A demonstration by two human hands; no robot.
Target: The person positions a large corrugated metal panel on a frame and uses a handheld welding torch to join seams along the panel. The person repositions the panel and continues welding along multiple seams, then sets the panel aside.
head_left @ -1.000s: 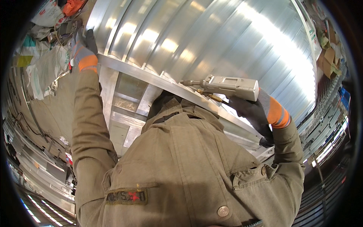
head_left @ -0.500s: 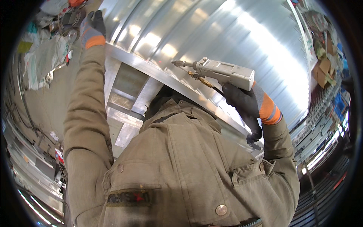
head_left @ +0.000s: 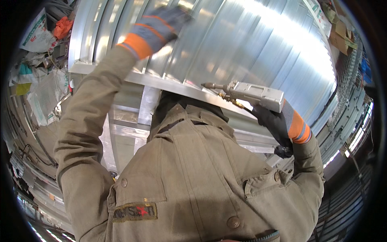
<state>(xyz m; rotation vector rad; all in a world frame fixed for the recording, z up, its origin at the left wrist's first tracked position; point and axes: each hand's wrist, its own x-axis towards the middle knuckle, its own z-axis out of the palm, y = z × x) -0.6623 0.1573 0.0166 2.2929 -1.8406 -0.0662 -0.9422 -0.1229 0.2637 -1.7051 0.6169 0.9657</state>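
Observation:
My right hand [head_left: 276, 123], in a black, grey and orange glove, grips a boxy silver welding gun [head_left: 258, 95] with a pointed nozzle and brass fittings. The gun's tip points left, close over the near edge of a ribbed, shiny metal panel [head_left: 225, 52]. Above the panel's left part is my gloved left hand [head_left: 161, 30], its fingers smeared by motion; whether it touches the metal I cannot tell. A flat metal bar [head_left: 161, 84] runs along the panel's near edge, in front of my chest.
Below the panel is a frame of metal bars [head_left: 128, 131]. Plastic bags and scraps [head_left: 44, 86], with an orange bag [head_left: 62, 27], lie on the floor at left. A cardboard box [head_left: 340, 38] and wire mesh [head_left: 348, 76] are at right. Long metal stock lies further back on both sides.
My left hand has left the panel's left corner and swung right over the ribs. The welding gun, still in my right hand, has shifted slightly right and lower in view. The view has moved too.

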